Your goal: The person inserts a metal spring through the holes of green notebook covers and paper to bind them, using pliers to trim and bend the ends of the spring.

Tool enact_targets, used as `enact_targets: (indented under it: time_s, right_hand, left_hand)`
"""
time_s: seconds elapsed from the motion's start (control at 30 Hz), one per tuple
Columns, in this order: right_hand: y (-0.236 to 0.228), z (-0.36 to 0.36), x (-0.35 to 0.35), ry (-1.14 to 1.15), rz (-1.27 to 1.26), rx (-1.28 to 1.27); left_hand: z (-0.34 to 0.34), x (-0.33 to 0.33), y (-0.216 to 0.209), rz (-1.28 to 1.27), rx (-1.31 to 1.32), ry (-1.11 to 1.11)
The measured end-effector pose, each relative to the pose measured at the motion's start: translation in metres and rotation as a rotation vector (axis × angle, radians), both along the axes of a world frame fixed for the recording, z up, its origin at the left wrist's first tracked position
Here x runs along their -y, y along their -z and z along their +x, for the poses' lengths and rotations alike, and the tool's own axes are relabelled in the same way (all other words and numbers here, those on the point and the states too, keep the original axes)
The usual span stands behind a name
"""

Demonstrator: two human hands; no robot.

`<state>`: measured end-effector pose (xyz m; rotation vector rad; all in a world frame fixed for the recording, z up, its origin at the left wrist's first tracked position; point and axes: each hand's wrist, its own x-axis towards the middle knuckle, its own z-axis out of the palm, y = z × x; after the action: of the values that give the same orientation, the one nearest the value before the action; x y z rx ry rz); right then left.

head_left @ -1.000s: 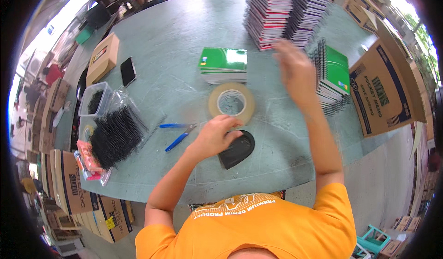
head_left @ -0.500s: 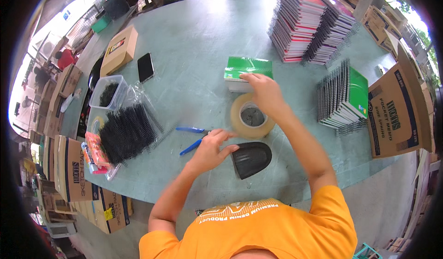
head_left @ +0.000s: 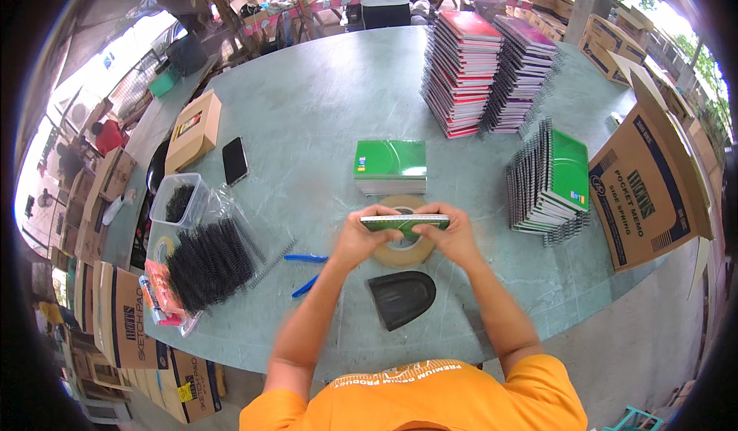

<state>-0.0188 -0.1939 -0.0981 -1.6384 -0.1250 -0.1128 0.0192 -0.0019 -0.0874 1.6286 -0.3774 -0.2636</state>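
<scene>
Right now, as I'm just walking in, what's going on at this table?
A person in an orange shirt is holding a green-covered pad edge-up between the left hand and the right hand, in front of a tape roll. More green pads are stacked just beyond. Spiral-bound green notebooks are piled to the right, beside a cardboard box. Loose black coils lie to the left.

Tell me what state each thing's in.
Green notepad: gripped between left hand and right hand
Center green notepads: stacked
Red spiral notebooks: stacked
Purple spiral notebooks: stacked
Green spiral notebooks: stacked
Smartphone: flat, screen dark
Clear tub: lidless, coils inside
Right carton: open
Tape roll: flat
Blue pliers: handles spread
</scene>
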Motion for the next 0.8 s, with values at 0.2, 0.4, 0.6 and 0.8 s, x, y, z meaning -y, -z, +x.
enact_targets:
  time_s: [0.2, 0.4, 0.6, 0.8]
  right_hand:
    - [0.010, -0.002, 0.000, 0.118, 0.025, 0.034]
    - [-0.040, 0.005, -0.045, 0.116, -0.835, 0.617]
    - [-0.030, 0.005, -0.042, -0.009, -0.913, 0.561]
    - [-0.038, 0.017, -0.049, 0.028, -0.927, 0.571]
  left_hand:
    - [-0.005, 0.003, 0.005, 0.150, -0.012, -0.045]
    - [-0.006, -0.004, 0.012, 0.247, 0.108, -0.061]
    - [-0.004, -0.086, 0.001, 0.568, 0.321, -0.201]
    - [-0.021, -0.171, 0.066, 1.052, 0.507, -0.432]
